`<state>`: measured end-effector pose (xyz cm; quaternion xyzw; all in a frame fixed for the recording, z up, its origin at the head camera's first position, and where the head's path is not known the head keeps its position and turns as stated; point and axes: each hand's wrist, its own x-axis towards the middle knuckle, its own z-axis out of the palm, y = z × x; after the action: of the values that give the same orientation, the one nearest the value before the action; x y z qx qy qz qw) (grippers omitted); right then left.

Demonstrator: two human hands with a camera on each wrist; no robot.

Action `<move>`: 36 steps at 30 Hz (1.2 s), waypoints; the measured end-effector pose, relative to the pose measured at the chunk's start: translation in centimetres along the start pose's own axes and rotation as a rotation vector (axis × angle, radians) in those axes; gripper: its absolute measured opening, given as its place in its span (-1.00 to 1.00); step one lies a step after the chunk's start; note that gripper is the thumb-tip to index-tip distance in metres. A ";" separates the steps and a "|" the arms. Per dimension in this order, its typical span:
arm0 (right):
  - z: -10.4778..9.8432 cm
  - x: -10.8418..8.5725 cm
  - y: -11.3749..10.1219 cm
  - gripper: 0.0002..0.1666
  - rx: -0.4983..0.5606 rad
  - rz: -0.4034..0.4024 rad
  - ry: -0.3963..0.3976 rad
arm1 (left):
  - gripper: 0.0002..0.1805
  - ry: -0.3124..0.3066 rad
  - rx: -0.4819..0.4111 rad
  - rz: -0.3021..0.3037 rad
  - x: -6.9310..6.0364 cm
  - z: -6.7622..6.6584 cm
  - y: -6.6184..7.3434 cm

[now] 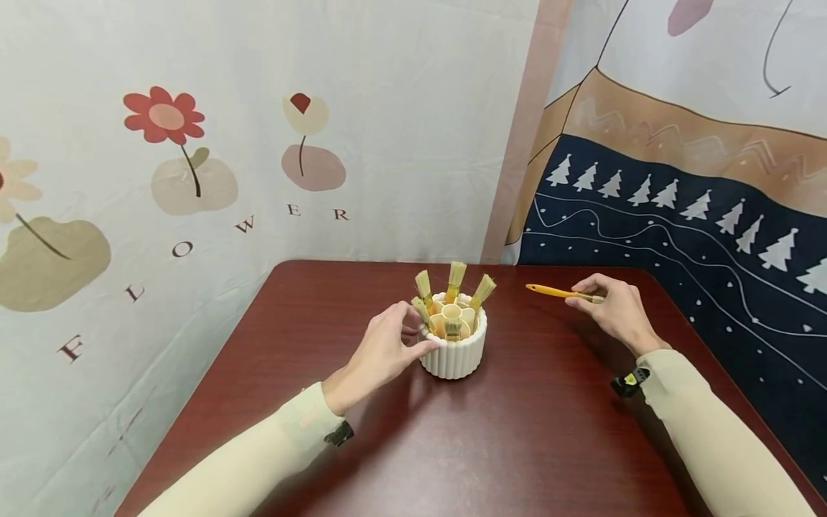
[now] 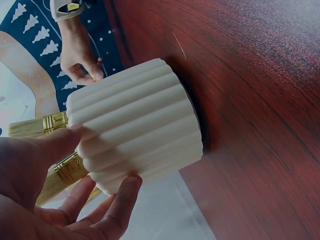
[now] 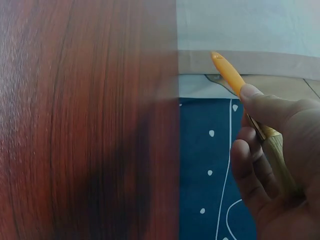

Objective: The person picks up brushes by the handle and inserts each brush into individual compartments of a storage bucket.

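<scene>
A white ribbed brush holder [image 1: 452,360] with several compartments stands upright on the table. Paintbrushes [image 1: 456,273] sit in it, bristles up, around a central round tube. My left hand [image 1: 382,340] holds the holder at its left side; in the left wrist view, thumb and fingertips rest against the ribbed wall [image 2: 142,122]. To the right and raised above the table, my right hand [image 1: 614,309] pinches a paintbrush [image 1: 549,290]. Its orange handle [image 3: 227,72] points away from the palm, while the pale bristles [image 3: 281,167] lie toward the palm, partly covered by the hand.
The dark red wooden table [image 1: 517,445] reaches back to a pale wall cloth [image 1: 400,129] printed with flowers. A navy cloth [image 1: 646,237] with white trees hangs along the right edge. Each wrist wears a small black device [image 1: 629,382].
</scene>
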<state>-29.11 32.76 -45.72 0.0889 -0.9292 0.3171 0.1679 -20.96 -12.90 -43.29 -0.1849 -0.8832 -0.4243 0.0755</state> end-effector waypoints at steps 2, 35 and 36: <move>-0.1 -0.2 -0.1 -0.68 0.012 0.005 0.006 | -0.56 0.000 0.003 0.000 0.0 0.0 0.0; -1.1 -1.8 -5.4 -0.66 0.275 -0.020 0.143 | -0.57 -0.013 -0.008 -0.017 0.1 -0.2 0.0; -1.1 -1.9 -5.6 -0.67 0.283 -0.022 0.147 | -0.57 -0.013 -0.009 -0.018 0.1 -0.2 0.0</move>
<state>-25.59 29.17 -42.51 0.0985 -0.8593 0.4488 0.2247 -21.05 -13.07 -43.16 -0.1802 -0.8835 -0.4275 0.0651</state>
